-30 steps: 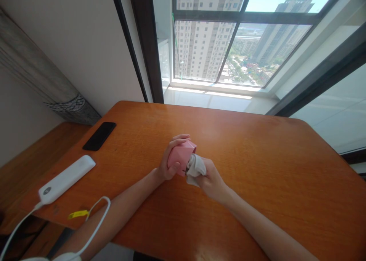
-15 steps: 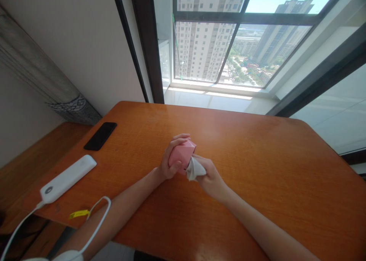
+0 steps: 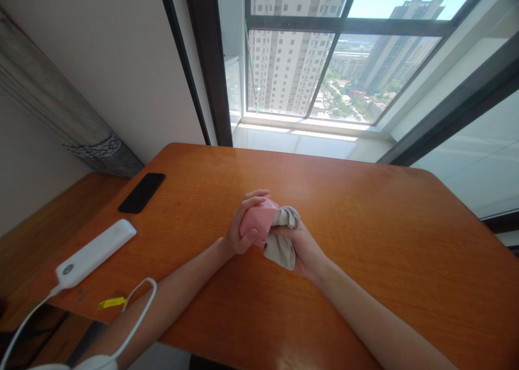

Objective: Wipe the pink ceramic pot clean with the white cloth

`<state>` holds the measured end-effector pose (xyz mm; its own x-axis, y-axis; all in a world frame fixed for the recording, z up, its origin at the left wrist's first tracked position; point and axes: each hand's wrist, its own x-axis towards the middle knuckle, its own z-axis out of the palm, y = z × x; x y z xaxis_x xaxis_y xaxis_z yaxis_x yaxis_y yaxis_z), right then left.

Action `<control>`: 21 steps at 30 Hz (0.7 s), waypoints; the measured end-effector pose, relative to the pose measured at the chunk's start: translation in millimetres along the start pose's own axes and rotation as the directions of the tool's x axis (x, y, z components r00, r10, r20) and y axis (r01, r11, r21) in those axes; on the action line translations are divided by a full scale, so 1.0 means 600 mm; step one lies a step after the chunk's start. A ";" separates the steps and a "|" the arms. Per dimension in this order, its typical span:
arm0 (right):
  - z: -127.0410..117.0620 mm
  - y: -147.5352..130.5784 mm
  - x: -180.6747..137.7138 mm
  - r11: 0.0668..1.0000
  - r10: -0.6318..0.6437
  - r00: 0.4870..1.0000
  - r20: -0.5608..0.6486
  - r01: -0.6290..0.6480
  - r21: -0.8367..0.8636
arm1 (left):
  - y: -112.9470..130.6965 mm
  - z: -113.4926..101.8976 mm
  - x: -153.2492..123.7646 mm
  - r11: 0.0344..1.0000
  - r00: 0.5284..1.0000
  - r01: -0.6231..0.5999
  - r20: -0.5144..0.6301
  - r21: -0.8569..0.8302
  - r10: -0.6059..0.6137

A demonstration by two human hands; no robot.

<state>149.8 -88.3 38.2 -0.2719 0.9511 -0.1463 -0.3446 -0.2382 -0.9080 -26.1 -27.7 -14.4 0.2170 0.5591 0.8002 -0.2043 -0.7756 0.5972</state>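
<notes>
A pink faceted container [image 3: 258, 221] is held above the table, with my left hand [image 3: 240, 234] wrapped round its left side, fingers over the top and thumb in front. Against its right side my right hand [image 3: 302, 246] is closed on a light grey cloth [image 3: 281, 252]. Part of the cloth loops over the fingers at the top and another part hangs below them. Where the cloth meets the container, the fingertips and the container's right end are partly hidden, so I cannot tell whether cloth is inside it.
On the wooden table [image 3: 365, 224] a black phone [image 3: 141, 193] lies at the left. Nearer, a white power bank [image 3: 96, 253] has a white cable [image 3: 25, 321] plugged in. A cable with a yellow tag [image 3: 112, 303] runs by my left forearm. A window [image 3: 308, 73] stands behind.
More of the grey cloth shows now, looped above my right hand and hanging lower beneath it. My right hand has shifted slightly to the right. The left hand and the pink container stay nearly still.
</notes>
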 end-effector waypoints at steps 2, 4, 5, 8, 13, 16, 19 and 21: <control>0.004 0.003 0.001 0.988 0.085 0.995 -0.059 -0.077 0.134 | -0.001 -0.001 0.000 1.000 1.000 -0.004 0.009 0.013 0.003; 0.004 0.004 -0.001 0.999 -0.039 0.999 -0.017 0.039 0.020 | -0.002 -0.001 -0.001 1.000 1.000 -0.006 0.015 0.007 0.006; 0.003 0.003 -0.002 0.986 -0.137 0.990 0.040 0.140 -0.092 | -0.002 -0.001 -0.002 1.000 1.000 -0.001 0.015 0.000 0.001; -0.002 0.001 -0.005 0.893 -0.275 0.940 0.201 0.327 -0.308 | -0.003 -0.002 -0.004 1.000 1.000 0.014 0.000 -0.011 -0.014; 0.006 0.006 0.001 0.994 0.032 0.995 -0.092 -0.022 0.106 | -0.002 -0.001 -0.001 1.000 1.000 0.000 0.001 0.028 0.000; 0.006 0.005 -0.001 0.998 -0.065 0.997 -0.041 0.066 0.018 | 0.001 -0.001 0.001 1.000 1.000 -0.004 0.012 0.020 0.004; -0.002 0.000 -0.005 0.899 -0.281 0.939 0.196 0.330 -0.290 | 0.004 0.000 0.001 1.000 1.000 0.003 0.002 0.003 -0.003; -0.003 0.000 -0.005 0.884 -0.289 0.934 0.211 0.345 -0.315 | 0.004 -0.001 0.001 1.000 1.000 0.010 0.001 0.004 -0.010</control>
<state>152.4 -90.6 37.6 -0.3441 0.9153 0.2093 -0.1158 0.1798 -0.9769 -27.0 -29.1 -12.6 0.2196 0.5665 0.7942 -0.1982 -0.7712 0.6049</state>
